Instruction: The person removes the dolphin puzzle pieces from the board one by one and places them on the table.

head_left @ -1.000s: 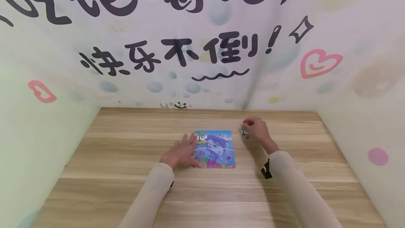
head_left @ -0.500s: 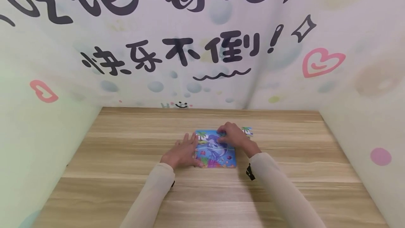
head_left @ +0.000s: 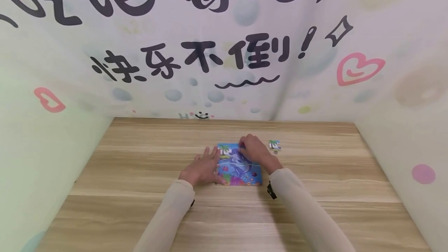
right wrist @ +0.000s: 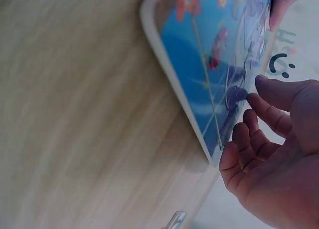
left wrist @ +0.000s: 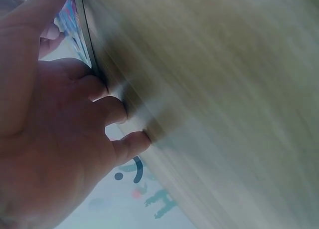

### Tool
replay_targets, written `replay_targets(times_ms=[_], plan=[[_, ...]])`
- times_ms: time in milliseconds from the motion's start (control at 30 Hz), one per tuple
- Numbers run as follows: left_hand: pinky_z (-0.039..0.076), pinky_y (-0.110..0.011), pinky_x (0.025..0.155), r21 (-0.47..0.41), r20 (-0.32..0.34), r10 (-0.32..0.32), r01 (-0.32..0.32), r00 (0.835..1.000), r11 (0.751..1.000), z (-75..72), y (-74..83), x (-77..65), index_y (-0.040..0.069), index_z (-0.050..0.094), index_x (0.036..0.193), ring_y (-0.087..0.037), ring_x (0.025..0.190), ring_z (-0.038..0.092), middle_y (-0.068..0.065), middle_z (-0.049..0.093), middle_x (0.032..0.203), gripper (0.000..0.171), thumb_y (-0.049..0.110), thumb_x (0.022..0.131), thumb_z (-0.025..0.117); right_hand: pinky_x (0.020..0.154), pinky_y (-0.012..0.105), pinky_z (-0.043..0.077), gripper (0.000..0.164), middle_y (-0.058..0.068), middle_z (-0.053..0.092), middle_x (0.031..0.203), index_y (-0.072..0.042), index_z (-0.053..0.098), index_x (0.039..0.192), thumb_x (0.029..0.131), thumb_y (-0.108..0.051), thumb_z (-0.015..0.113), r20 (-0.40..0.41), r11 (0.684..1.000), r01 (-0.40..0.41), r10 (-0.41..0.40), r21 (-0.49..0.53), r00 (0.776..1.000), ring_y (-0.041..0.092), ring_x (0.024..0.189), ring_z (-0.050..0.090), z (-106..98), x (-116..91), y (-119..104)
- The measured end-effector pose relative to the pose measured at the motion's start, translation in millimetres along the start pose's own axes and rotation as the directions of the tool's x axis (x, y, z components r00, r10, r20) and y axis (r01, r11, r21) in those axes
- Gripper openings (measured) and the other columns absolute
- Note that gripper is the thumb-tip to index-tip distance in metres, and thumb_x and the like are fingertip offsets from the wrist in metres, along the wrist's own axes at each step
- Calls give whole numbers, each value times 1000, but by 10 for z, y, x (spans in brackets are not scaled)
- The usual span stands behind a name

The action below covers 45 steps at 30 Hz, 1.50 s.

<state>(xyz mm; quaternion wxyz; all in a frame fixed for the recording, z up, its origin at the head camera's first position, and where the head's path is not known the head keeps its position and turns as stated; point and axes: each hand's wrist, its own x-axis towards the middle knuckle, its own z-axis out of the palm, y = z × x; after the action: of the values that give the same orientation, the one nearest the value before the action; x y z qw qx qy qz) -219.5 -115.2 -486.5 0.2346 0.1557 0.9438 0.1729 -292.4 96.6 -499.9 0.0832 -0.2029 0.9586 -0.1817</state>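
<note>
A square dolphin jigsaw puzzle (head_left: 238, 170), blue with a pale rim, lies flat at mid-table. My left hand (head_left: 201, 168) rests along its left side, fingers spread and thumb at the lower left corner; in the left wrist view the fingertips (left wrist: 142, 139) touch the wood beside the board's edge. Over the puzzle's upper right part, my right hand (head_left: 254, 149) has curled fingers and pinches a puzzle piece, mostly hidden beneath it. Seen from the right wrist, the index fingertip (right wrist: 249, 97) meets the puzzle surface near the thumb.
A loose palm-tree puzzle piece (head_left: 275, 144) lies right of the board, with a tiny bit of another (head_left: 275, 152) just below it. The wooden table (head_left: 140, 205) meets a printed wall sheet (head_left: 196, 100) at the back and walls on both sides.
From beside the loose pieces, my right hand has moved left onto the puzzle's upper right. The palm-tree piece stays behind on the table. My left hand has stayed by the board.
</note>
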Motion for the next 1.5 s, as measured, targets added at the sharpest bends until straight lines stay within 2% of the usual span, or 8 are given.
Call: replay_targets(times_ms=[400,533,633,933,1167,1367,1500], plan=[[12,-59,120,36,-14,1,-1,1000,999,16,-7,27,5,13,159,-36,153,-1,-11,3,167,111,57,81,73,86,39,52,18,9,68,98,-6,69,107,92,-16,71,-25,988,-36,40,150,999,22,90,62,-45,-6,-29],[11,-59,120,30,-12,1,-1,1000,1000,20,-17,33,5,14,159,-36,153,-1,-11,3,167,111,57,81,73,88,42,53,12,10,71,101,-10,70,103,93,-16,70,-19,983,-33,37,178,999,25,94,64,-72,-32,-9],[11,-59,120,27,-7,-2,2,1000,1000,14,-17,30,5,14,159,-36,153,-1,-11,3,167,111,58,81,73,85,43,53,12,10,71,101,-13,71,105,94,-15,68,-8,978,-30,32,208,999,25,91,64,-97,-48,18],[10,-60,120,8,-9,-3,3,1000,1000,9,-13,30,5,15,159,-35,153,-1,-10,4,167,111,56,81,75,77,35,54,16,8,74,98,-13,76,107,94,-11,68,-45,937,-36,55,347,997,19,84,64,-102,-71,99],[11,-60,120,7,-3,-7,7,1000,1000,-13,17,14,5,15,159,-36,153,0,-10,5,167,110,54,81,75,64,27,53,16,11,74,91,-7,75,108,94,-9,67,-22,879,-81,104,470,994,14,67,67,-90,-70,116],[9,-59,120,-16,-1,12,-12,1000,1000,-7,47,-7,4,14,159,-36,153,-1,-12,5,167,111,54,81,76,57,25,49,12,10,72,82,-1,72,102,92,-8,69,15,799,-146,169,583,986,16,63,67,-130,-114,186],[8,-58,121,-25,-6,8,-8,1000,1000,11,25,-17,4,14,159,-36,153,-1,-11,4,167,111,54,80,76,54,24,47,13,11,72,78,3,71,102,92,-5,68,19,751,-148,178,644,984,14,61,65,-175,-144,287]])
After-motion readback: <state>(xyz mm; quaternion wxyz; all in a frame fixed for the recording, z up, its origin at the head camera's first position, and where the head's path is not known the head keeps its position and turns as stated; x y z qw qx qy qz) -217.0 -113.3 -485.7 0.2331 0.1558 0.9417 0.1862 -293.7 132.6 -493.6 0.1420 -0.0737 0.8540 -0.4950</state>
